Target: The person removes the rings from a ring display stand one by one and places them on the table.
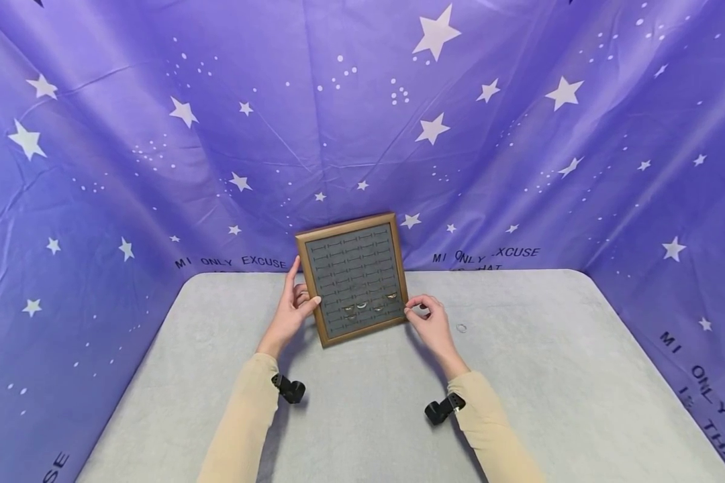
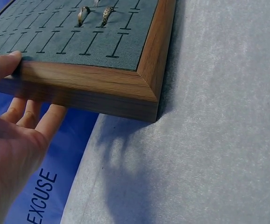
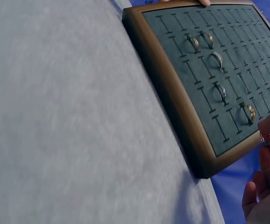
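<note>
A wood-framed ring display tray with a dark grey-green slotted pad stands tilted up toward the back of the table. My left hand grips its left side, thumb on the front edge and fingers behind; the left wrist view shows this left hand from below. Several rings sit in the lower slots, among them a gold ring and a silver ring. At the tray's lower right edge, my right hand pinches a small ring between thumb and forefinger, partly hidden by the fingertips.
Another ring lies on the grey table to the right of my right hand. Purple star-printed cloth hangs behind and at both sides, meeting the table's back edge close behind the tray. A black camera is strapped to each wrist.
</note>
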Demonstrator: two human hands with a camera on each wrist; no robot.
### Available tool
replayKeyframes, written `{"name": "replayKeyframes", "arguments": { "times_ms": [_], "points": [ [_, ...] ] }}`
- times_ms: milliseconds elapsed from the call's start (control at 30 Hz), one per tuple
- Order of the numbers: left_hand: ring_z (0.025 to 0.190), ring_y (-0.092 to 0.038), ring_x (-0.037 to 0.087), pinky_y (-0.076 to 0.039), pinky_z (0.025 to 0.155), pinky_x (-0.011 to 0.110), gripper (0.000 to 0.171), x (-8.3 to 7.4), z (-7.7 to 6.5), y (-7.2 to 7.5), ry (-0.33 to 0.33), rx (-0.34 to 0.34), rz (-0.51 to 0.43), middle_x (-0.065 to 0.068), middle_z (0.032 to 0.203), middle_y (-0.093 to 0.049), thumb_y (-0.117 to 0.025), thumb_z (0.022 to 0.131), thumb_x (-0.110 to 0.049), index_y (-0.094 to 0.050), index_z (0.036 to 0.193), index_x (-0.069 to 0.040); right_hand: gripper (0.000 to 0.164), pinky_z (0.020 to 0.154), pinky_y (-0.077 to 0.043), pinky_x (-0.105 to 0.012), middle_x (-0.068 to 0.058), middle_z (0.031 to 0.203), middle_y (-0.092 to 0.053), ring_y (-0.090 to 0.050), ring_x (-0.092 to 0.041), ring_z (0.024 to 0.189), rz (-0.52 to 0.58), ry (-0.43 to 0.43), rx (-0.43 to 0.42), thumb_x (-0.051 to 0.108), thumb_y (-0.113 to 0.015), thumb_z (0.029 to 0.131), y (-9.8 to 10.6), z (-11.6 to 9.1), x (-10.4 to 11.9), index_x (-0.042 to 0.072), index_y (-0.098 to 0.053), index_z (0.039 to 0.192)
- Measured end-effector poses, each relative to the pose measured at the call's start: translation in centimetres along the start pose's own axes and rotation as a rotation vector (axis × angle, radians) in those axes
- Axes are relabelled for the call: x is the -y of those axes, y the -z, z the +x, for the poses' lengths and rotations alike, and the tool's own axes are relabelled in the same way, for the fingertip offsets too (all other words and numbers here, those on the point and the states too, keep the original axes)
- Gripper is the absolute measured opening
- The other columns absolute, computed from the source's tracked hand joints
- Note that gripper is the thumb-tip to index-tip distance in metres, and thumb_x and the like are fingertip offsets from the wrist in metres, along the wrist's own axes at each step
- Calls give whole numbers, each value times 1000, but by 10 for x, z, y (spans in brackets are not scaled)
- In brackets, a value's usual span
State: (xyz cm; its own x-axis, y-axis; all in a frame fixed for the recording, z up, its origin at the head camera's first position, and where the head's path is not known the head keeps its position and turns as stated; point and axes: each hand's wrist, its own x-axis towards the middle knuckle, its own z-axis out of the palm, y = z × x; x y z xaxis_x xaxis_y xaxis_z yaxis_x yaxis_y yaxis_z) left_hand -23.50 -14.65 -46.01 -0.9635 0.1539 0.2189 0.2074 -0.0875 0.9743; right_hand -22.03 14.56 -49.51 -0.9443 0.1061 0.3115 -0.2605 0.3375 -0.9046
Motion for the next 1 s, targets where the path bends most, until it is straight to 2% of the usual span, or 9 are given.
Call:
{"name": "replayKeyframes", "arguments": {
  "times_ms": [167,367,500,767,1000],
  "points": [
    [72,-35,12,-38,65,20,93,-7,-1,-2,-10,16,-24,15,89,-30,-56,89,16,-6,157,-23,7,74,-42,-30,-16,98,-62,-49,-34,95,-8,5,-7,-3,-68,79,7,-1,-8,-3,-66,85],
    [75,-42,13,-41,68,21,93,-6,0,-3,-28,20,14,9,90,-39,-57,89,15,-5,157,-22,7,74,-40,-30,-17,97,-61,-47,-31,94,-40,-2,1,-4,-67,79,21,-4,-15,-3,-65,86],
    [79,-43,15,-42,70,23,92,-8,-1,-3,-20,11,41,7,92,-40,-58,89,13,-6,157,-23,7,75,-40,-34,-17,97,-61,-47,-32,94,-63,-1,16,-4,-68,80,31,-6,-20,-2,-66,87],
    [89,-48,18,-42,80,28,91,-11,-2,-5,0,-9,79,9,97,-45,-59,90,10,-8,157,-23,8,73,-40,-32,-18,95,-62,-48,-34,92,-95,64,26,-5,-68,78,49,-9,-28,-5,-65,85],
    [87,-49,17,-41,83,29,91,-8,-2,-5,-9,-33,79,9,93,-48,-59,89,12,-8,157,-21,4,71,-39,-26,-13,94,-62,-47,-28,88,-113,122,19,0,-69,80,63,-13,-37,0,-66,83]
  ]
}}
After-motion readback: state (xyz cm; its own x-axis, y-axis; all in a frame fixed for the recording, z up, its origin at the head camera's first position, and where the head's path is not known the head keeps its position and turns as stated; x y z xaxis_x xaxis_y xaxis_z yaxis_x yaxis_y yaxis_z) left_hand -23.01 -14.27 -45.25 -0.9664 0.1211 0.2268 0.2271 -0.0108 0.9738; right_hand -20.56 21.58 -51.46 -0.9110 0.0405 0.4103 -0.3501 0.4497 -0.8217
